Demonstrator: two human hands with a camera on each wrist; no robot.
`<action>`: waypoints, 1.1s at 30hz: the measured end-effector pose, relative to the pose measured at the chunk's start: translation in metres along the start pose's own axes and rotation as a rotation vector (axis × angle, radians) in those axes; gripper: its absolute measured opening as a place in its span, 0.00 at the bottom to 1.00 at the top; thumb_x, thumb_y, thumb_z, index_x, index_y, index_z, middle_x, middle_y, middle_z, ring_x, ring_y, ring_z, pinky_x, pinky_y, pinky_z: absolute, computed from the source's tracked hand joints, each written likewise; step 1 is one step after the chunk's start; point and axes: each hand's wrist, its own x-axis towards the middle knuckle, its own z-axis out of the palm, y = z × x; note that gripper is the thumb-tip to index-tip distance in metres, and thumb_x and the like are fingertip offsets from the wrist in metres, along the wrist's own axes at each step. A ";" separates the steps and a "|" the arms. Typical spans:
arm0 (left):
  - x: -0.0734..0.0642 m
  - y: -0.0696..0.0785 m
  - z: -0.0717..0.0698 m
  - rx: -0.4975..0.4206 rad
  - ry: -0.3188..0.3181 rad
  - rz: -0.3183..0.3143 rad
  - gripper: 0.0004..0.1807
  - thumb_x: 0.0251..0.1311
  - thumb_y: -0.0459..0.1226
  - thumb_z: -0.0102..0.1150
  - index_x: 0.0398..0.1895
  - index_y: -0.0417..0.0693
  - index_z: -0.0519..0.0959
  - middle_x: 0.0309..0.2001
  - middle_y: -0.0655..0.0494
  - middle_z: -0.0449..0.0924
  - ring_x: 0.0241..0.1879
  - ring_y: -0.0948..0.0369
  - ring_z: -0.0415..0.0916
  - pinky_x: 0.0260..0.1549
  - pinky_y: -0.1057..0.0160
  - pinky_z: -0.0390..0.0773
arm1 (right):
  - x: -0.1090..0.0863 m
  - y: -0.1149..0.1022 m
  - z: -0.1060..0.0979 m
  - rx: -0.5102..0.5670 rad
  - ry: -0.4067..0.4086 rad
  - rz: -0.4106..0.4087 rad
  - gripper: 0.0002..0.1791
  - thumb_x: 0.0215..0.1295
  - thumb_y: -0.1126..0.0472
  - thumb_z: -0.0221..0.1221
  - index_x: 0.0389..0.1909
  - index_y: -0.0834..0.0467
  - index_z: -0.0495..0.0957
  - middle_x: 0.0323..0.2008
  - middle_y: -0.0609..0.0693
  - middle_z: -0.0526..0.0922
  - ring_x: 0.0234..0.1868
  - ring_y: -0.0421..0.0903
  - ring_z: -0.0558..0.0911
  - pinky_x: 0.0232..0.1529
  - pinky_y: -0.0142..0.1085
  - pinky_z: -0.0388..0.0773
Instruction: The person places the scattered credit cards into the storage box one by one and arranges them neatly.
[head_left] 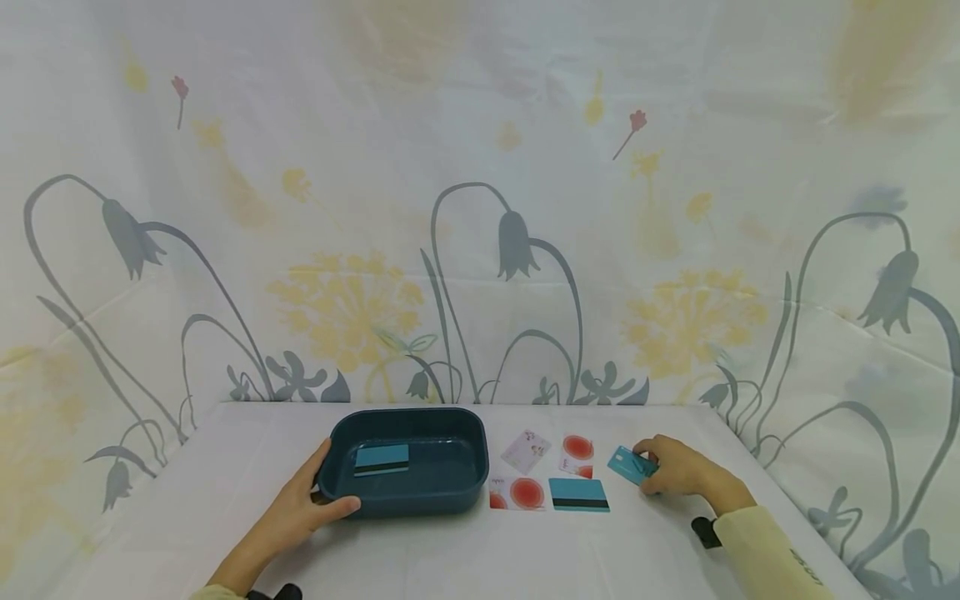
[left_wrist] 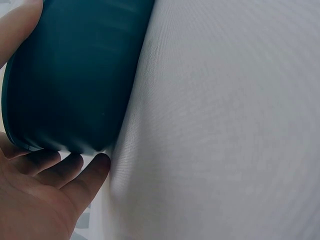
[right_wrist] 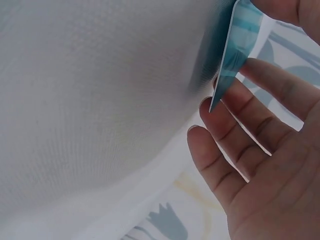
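A dark blue rectangular plastic basin (head_left: 408,503) stands on the table, with a blue card (head_left: 381,457) with a black stripe lying inside. My left hand (head_left: 294,507) grips its left end, thumb at the front and fingers along the end wall; the left wrist view shows the fingertips (left_wrist: 102,162) against the basin's wall (left_wrist: 82,75). To the right, my right hand (head_left: 678,468) pinches a blue chip card (head_left: 628,465) by its right side. In the right wrist view this card (right_wrist: 237,47) is tilted up at the fingers, its lower edge near the white cloth.
Between basin and right hand lie another blue striped card (head_left: 579,495), two white cards with red circles (head_left: 527,493) (head_left: 577,448) and a pale pink patterned card (head_left: 527,451). A white cloth (head_left: 480,558) covers the table; a flower-printed curtain (head_left: 480,125) hangs behind it.
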 end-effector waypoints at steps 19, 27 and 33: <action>-0.001 -0.001 0.000 -0.004 0.005 0.008 0.61 0.51 0.52 0.70 0.76 0.40 0.39 0.74 0.37 0.40 0.70 0.40 0.49 0.62 0.44 0.62 | 0.013 -0.011 -0.006 -0.084 0.063 -0.095 0.30 0.44 0.61 0.66 0.54 0.59 0.76 0.40 0.52 0.73 0.39 0.48 0.72 0.44 0.47 0.74; -0.001 -0.001 -0.001 -0.011 0.000 0.004 0.61 0.51 0.52 0.70 0.76 0.40 0.39 0.74 0.36 0.40 0.70 0.40 0.48 0.62 0.43 0.60 | 0.022 -0.037 -0.011 -0.088 0.079 -0.136 0.30 0.47 0.60 0.68 0.56 0.58 0.75 0.45 0.52 0.74 0.43 0.49 0.74 0.47 0.48 0.75; 0.000 -0.001 -0.001 -0.005 -0.003 -0.001 0.61 0.50 0.53 0.70 0.76 0.40 0.39 0.74 0.36 0.40 0.70 0.39 0.48 0.63 0.42 0.59 | 0.024 -0.058 -0.014 -0.103 0.086 -0.188 0.29 0.46 0.60 0.67 0.55 0.57 0.76 0.51 0.55 0.75 0.48 0.51 0.74 0.49 0.50 0.75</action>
